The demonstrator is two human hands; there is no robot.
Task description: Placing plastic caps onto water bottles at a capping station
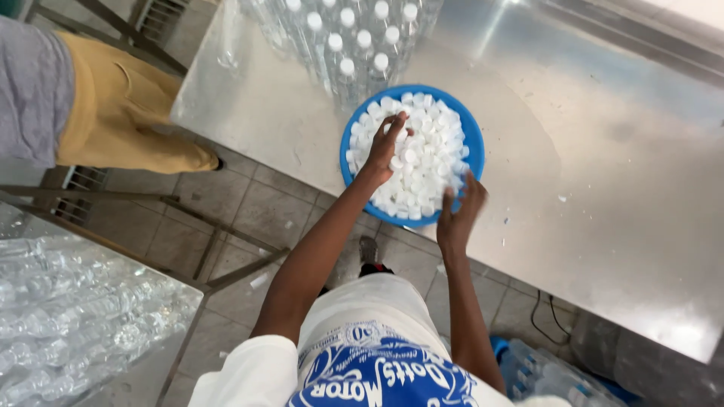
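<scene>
A round blue bowl [473, 136] heaped with several white bottle caps [430, 151] sits near the edge of a steel table [603, 166]. My left hand [386, 147] reaches into the bowl, its fingers curled down among the caps. My right hand [458, 215] hovers at the bowl's near rim with fingers spread, slightly blurred; whether it holds a cap I cannot tell. Just behind the bowl stand several clear capped plastic bottles [354, 45].
Another person in tan trousers [121, 113] stands at the upper left beside the table. A bag of empty clear bottles [68, 309] lies lower left. A wrapped pack of bottles [550, 377] sits on the tiled floor under the table.
</scene>
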